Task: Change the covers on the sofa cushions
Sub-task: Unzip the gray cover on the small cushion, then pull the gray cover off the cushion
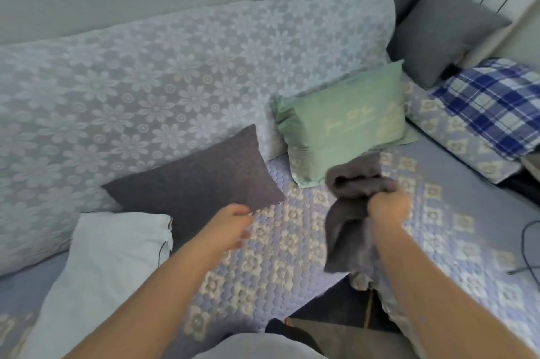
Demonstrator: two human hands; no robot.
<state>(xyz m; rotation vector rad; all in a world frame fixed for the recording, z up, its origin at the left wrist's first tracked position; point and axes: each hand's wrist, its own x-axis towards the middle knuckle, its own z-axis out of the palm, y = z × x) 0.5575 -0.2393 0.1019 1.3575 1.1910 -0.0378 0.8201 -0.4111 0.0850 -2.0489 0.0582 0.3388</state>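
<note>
The sofa (292, 256) seat bears dark grey (198, 177), green (344, 124) and white cushions (105, 265).

Bunched grey cover (350, 183) beside dark cushion (198, 180).

Five cushions — dark grey (195, 180), green (344, 122), white (111, 253), grey (447, 34), plaid (493, 107) — one loose grey cover (350, 206).

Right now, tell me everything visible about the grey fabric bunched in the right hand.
The grey cover is plain, soft-looking dark grey cloth, apparently the same shade as the dark grey cushion leaning on the backrest. It is empty and crumpled, with a rolled fold above the fist and loose layers hanging below. The right hand grips it mid-length, holding it above the patterned sofa seat, in front of the green cushion. Motion blur hides any zip or seams.
</note>
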